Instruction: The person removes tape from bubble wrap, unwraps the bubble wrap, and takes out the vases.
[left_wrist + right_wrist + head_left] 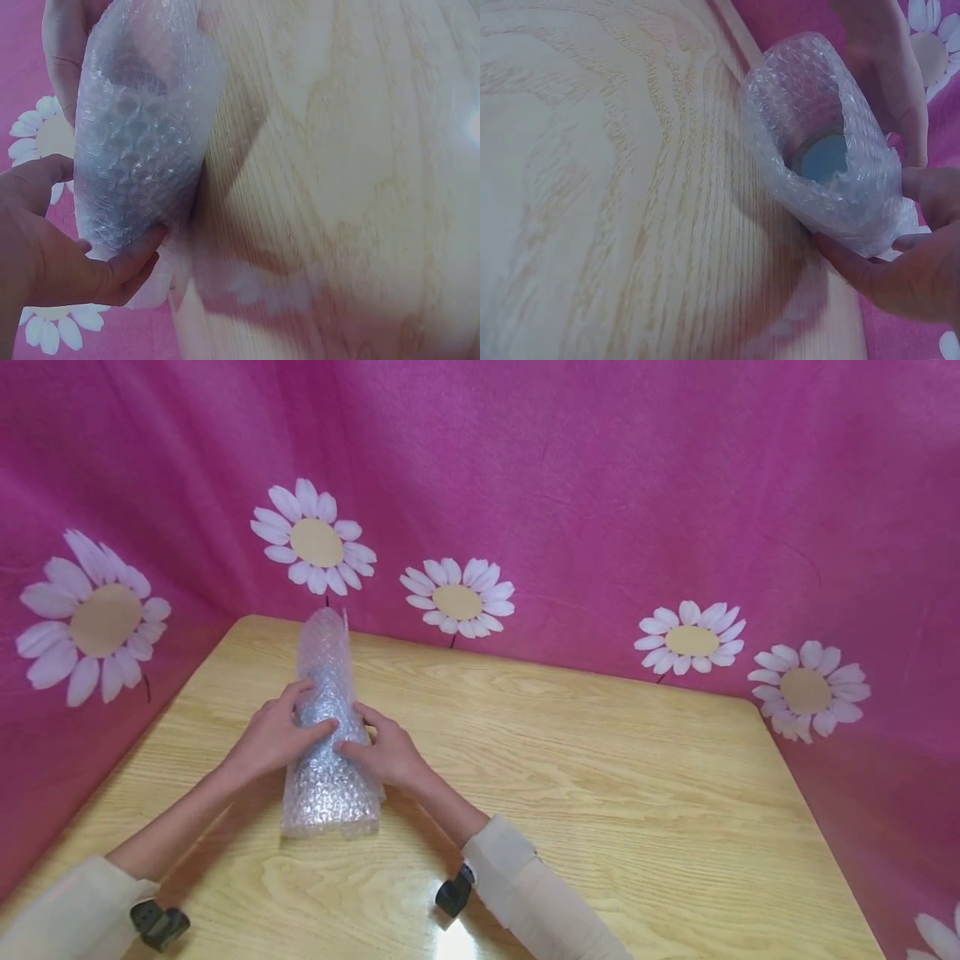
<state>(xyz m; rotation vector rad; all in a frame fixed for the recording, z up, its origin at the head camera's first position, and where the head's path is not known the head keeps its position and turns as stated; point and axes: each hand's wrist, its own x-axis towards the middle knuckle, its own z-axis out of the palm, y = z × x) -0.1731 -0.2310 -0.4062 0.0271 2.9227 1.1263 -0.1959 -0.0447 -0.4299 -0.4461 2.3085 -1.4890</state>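
Note:
A roll of clear bubble wrap (333,785) lies lengthwise on the left part of the table. Inside its open near end, the right wrist view shows a round, pale blue end of something (823,159) wrapped within; the rest of that item is covered by the wrap. My left hand (273,735) grips the roll from its left side, thumb across the top. From the right side my right hand (386,750) holds it, with its thumb also on top, close to the left thumb. Beyond the hands, the wrap's far end narrows into a loose tube.
The wood-grain table (585,793) extends to the right of the roll. A pink cloth (570,485) printed with white daisies hangs behind and along both sides. A black camera mount (455,891) sits at the right cuff, another mount (159,925) at the left.

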